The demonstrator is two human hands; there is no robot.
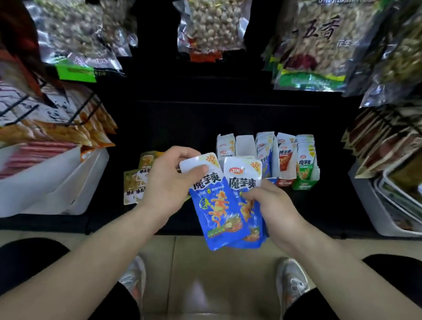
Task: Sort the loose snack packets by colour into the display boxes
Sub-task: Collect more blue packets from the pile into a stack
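Two blue snack packets with white tops overlap in front of me above the shelf edge. My left hand [168, 181] pinches the top left corner of the front blue packet [218, 210]. My right hand [274, 209] grips the rear blue packet [242, 179] from the right side. Behind them on the dark shelf stand display boxes in a row: an orange one [226, 144], a blue box [265, 150], a red box [284, 165] and a green box [306, 170], each with upright packets. Yellow-green packets [137, 177] lie loose on the shelf left of my hands.
White bins [44, 180] with orange and red snacks stand at the left, and a white tray [387, 216] of packets at the right. Bags of peanuts [212, 20] hang above the shelf. My knees and shoes [293, 282] are on the tiled floor below.
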